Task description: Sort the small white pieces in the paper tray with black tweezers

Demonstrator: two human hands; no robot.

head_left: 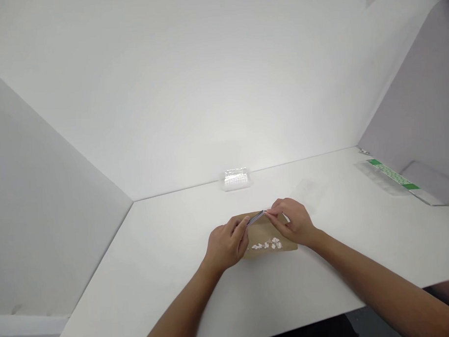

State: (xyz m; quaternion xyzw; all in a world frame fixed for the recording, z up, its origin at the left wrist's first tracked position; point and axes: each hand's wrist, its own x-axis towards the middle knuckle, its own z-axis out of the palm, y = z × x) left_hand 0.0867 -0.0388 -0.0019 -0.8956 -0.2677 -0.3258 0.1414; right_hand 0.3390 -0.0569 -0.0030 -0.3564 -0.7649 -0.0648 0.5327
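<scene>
My left hand (227, 243) and my right hand (291, 221) meet over a brown paper sheet (290, 246) on the white table (168, 249). Between them they pinch a thin flat strip (256, 217), grey and shiny, held a little above the sheet. The left fingers close on its near end, the right fingertips on its far end. Several small white bits (267, 245) lie in a loose heap on the brown sheet, just below the hands. Both forearms reach in from the bottom edge.
A clear plastic tray (235, 179) sits at the back against the white wall. At the far right lie a clear bag with a green dotted strip (391, 175) and a clear sheet (429, 187). White walls enclose the table on three sides.
</scene>
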